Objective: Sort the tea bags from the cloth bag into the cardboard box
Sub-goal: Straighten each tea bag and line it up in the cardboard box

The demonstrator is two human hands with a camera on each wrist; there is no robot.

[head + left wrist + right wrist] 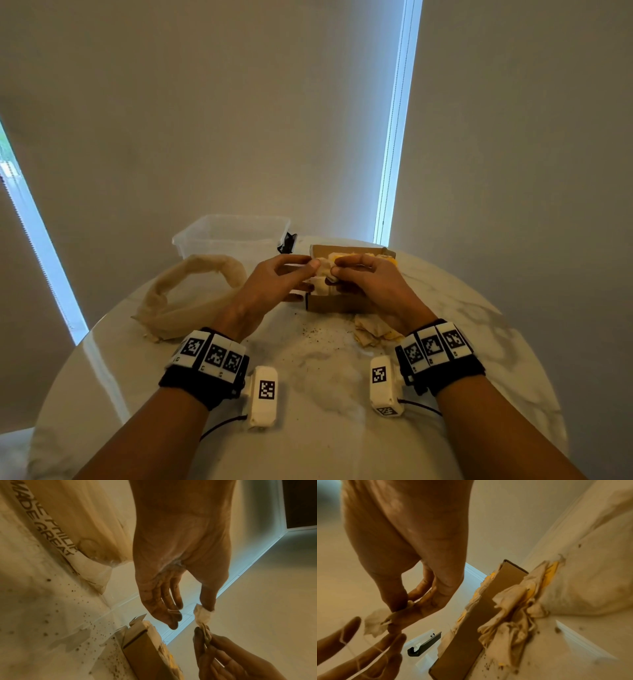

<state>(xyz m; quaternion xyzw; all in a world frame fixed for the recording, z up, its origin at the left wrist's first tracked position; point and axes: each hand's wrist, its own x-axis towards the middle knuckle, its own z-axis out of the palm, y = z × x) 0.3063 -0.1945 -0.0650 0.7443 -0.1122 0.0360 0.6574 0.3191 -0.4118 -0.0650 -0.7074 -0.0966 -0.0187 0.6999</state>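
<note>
Marble table [445, 342], both hands [325, 274] pinching one tea bag [203, 615]; string perhaps round left fingers [373, 653].

Left hand [274, 278]: thumb and fingertip pinch one end of a pale tea bag [324, 270].
Right hand [368, 279]: pinches the bag's other end.
Cardboard box [337, 303]: open, under both hands, pale and yellow contents.
Cloth bag [186, 301]: slumped at left on marble table [325, 428].
Loose tea bags [371, 334]: heaped by right wrist.
Clear tub [233, 236]: behind cloth bag.
Dark specks [313, 334]: scattered before box.
</note>
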